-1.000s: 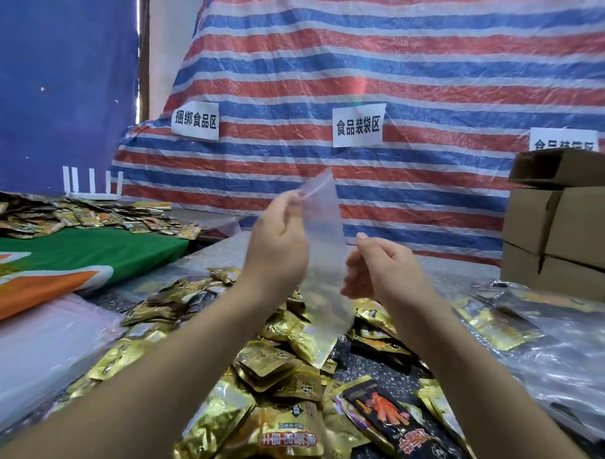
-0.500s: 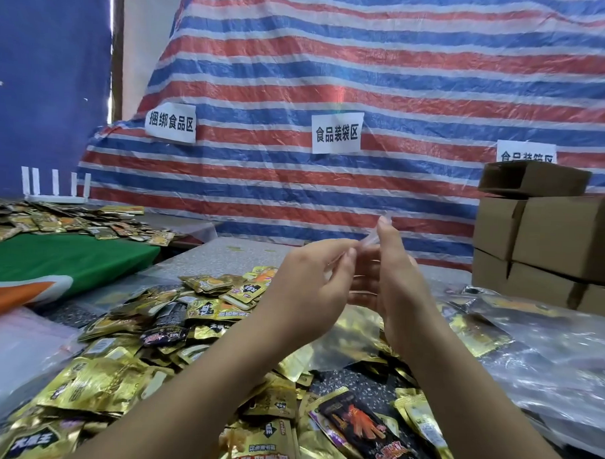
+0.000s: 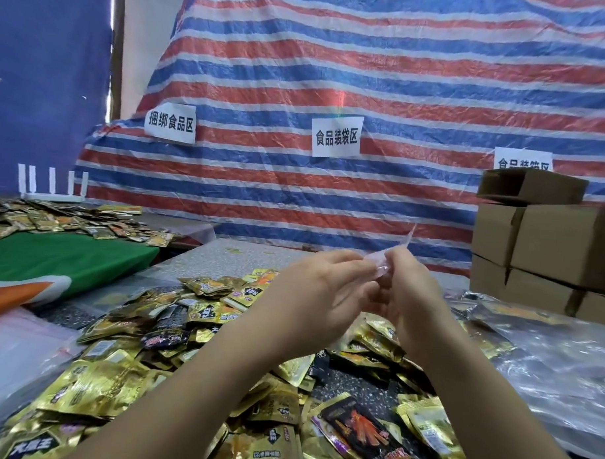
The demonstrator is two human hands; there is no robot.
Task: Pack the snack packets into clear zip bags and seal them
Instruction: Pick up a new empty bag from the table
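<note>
Clear plastic, thin and nearly see-through, is all that shows of the zip bag (image 3: 389, 258): a narrow strip pinched between the two hands, one corner poking up past the fingertips toward the striped tarp (image 3: 368, 77). The left hand (image 3: 317, 298) and the right hand (image 3: 410, 291) are raised together above the heap of snack packets (image 3: 174, 331), fingertips meeting at the bag's upper edge. The left hand's thumb and fingers close on the plastic from one side, and the right hand's curled fingers grip it from the other. How far the bag hangs below the hands is hard to judge, since the film is blurred and almost invisible against the skin.

Beneath the hands, the gold foil packets lie in a loose pile across the speckled table (image 3: 245, 254), with a few dark ones mixed in, including a black packet with orange sticks printed on it (image 3: 359, 427) nearest the camera. Right of the pile lies a crumpled sheet of clear plastic (image 3: 546, 368), and beyond it stand stacked cardboard boxes (image 3: 547, 244). Left of the pile is a green cloth (image 3: 60, 258) with more packets scattered behind it. White paper signs (image 3: 337, 136) are stuck to the tarp behind the pile.
</note>
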